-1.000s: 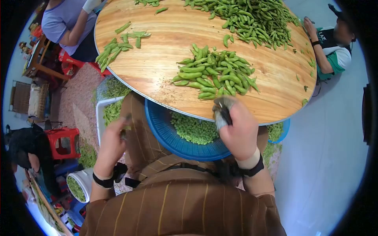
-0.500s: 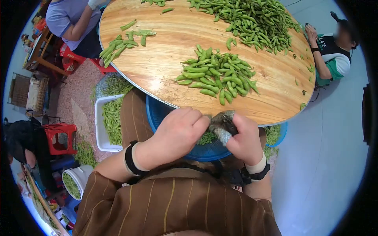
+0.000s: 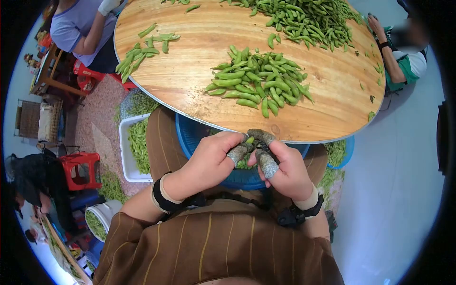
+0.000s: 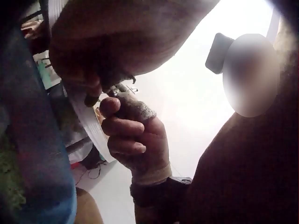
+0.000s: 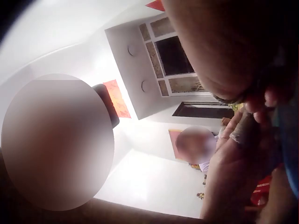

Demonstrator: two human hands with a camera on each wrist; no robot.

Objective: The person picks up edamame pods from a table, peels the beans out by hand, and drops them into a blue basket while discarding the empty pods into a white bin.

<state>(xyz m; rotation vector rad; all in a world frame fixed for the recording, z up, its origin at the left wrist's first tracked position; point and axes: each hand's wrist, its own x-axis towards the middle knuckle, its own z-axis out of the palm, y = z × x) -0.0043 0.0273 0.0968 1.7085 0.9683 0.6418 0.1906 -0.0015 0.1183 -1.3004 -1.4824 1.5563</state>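
Observation:
Both hands meet at the near edge of the wooden table (image 3: 175,95), above a blue basin (image 3: 186,137) of shelled green beans. Between their fingertips shows a small green edamame pod (image 3: 250,140), mostly hidden; the left hand (image 3: 202,164) and right hand (image 3: 292,173) pinch it from either side. Grey, worn coverings wrap the left thumb (image 3: 239,153) and the right thumb (image 3: 267,164) and forefinger. In the left wrist view, the right hand's other fingers (image 4: 124,128) are curled. Just beyond the hands lies a pile of edamame pods (image 3: 261,78).
A larger pod heap (image 3: 313,21) covers the table's far side, with a small group (image 3: 137,59) at the left. A white tub (image 3: 125,152) of green pods stands by the left thigh, near a white bucket (image 3: 107,209). Other people sit at both sides of the table.
The left hand came from beside the left thigh to meet the right hand, and its covered thumb now shows. A few pods have gone from the pile's near edge.

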